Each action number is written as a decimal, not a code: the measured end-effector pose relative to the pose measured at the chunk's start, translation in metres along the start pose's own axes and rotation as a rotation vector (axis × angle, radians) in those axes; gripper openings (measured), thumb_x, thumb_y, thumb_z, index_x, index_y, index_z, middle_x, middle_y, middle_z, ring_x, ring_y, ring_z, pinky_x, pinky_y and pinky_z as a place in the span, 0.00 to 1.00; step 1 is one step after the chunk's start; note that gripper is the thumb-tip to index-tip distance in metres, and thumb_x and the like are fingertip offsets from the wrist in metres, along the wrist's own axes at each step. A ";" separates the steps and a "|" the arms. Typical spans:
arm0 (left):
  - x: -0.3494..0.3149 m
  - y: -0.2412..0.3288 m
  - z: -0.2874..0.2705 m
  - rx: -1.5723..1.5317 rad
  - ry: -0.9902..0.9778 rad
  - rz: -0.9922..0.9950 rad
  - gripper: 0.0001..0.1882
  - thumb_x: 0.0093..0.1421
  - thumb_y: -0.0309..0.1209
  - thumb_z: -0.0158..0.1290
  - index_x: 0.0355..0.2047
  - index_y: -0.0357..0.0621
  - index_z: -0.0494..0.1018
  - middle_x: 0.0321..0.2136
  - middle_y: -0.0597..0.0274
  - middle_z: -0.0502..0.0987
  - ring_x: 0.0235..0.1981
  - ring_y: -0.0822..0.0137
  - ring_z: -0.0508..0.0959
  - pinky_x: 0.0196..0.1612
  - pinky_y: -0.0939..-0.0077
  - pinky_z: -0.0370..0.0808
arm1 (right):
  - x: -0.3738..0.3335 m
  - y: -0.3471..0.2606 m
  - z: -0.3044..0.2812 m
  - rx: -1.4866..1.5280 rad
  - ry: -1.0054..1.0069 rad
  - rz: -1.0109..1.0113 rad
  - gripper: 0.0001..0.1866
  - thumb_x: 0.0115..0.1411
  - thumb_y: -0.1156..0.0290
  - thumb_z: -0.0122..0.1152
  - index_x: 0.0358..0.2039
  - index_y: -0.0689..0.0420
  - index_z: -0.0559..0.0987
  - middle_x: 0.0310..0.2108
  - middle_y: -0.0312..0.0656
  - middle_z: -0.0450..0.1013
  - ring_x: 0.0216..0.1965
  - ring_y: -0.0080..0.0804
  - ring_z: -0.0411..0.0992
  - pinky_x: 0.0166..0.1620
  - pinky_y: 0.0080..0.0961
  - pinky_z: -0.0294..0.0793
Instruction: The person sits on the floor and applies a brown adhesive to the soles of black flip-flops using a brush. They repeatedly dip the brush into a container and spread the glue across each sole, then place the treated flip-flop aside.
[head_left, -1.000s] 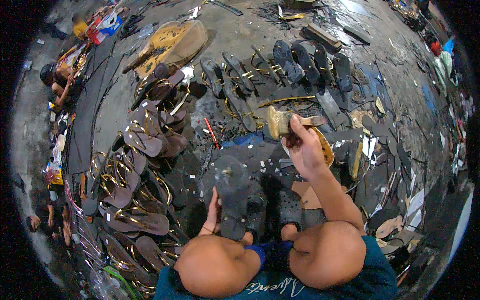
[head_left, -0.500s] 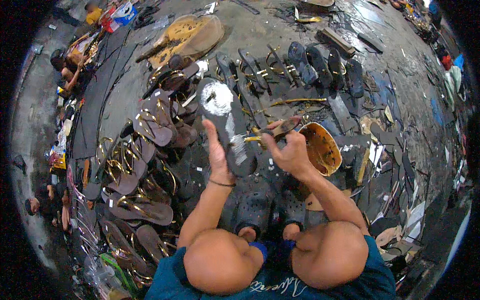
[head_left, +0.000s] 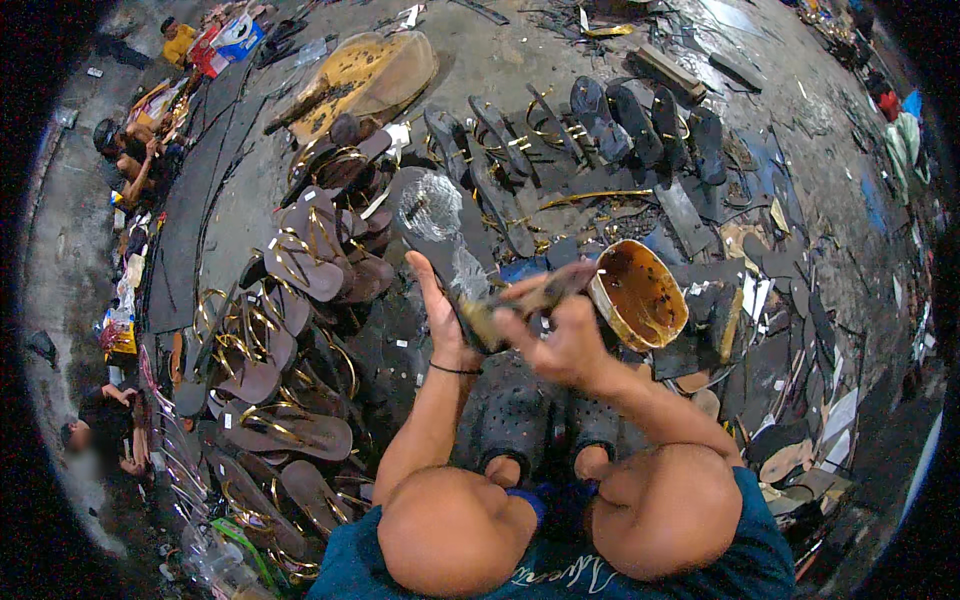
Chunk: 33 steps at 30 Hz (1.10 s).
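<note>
My left hand (head_left: 445,325) supports a dark sandal sole (head_left: 440,225), thumb along its left edge and the rest of the fingers hidden beneath. Across the sole's upper face lies a shiny wet patch, widest at the far end. A motion-blurred brush (head_left: 535,295) is gripped in my right hand (head_left: 565,340), with its yellowish bristles against the near part of the sole. Just right of that hand stands a tub (head_left: 608,318) with brown, sticky-looking stuff inside.
Brown sandals with gold straps (head_left: 290,430) are heaped on the left. Several dark sandals (head_left: 600,115) form a row beyond the sole. A large glue-stained tray (head_left: 370,75) lies at the far left, scraps (head_left: 785,460) at right. Other people (head_left: 135,160) sit along the left.
My right hand has brought the brush leftward and nearer to me, onto the near end of the sole. The white patch on the sole now looks glossier and more see-through.
</note>
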<state>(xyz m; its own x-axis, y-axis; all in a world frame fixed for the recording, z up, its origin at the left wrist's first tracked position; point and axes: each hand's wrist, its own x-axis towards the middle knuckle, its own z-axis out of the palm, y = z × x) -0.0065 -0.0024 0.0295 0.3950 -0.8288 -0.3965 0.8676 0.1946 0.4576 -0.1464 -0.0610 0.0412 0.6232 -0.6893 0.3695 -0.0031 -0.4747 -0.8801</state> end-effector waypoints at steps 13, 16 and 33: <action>0.003 0.006 -0.003 -0.003 0.061 0.135 0.41 0.54 0.69 0.45 0.51 0.45 0.69 0.39 0.60 0.78 0.33 0.62 0.79 0.39 0.68 0.79 | 0.017 0.055 -0.033 -0.177 0.169 0.206 0.11 0.56 0.65 0.65 0.34 0.59 0.78 0.32 0.46 0.77 0.34 0.41 0.77 0.40 0.31 0.74; 0.003 0.004 -0.001 0.130 0.175 0.286 0.41 0.54 0.70 0.44 0.51 0.46 0.70 0.39 0.62 0.78 0.31 0.62 0.79 0.37 0.70 0.79 | 0.010 0.029 -0.006 0.053 0.230 0.215 0.09 0.55 0.65 0.65 0.31 0.58 0.79 0.34 0.45 0.78 0.37 0.42 0.77 0.43 0.32 0.74; 0.071 -0.005 -0.112 0.150 -0.138 -0.103 0.33 0.63 0.59 0.43 0.53 0.41 0.69 0.47 0.53 0.76 0.43 0.58 0.78 0.46 0.63 0.77 | -0.012 0.041 -0.018 0.283 0.082 0.502 0.12 0.57 0.67 0.64 0.38 0.61 0.78 0.34 0.41 0.78 0.36 0.29 0.75 0.42 0.27 0.73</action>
<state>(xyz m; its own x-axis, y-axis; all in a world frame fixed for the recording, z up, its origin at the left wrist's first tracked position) 0.0504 -0.0034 -0.0899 0.2523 -0.9063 -0.3390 0.8423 0.0333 0.5379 -0.1680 -0.0816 0.0055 0.5371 -0.8374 -0.1020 -0.0666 0.0785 -0.9947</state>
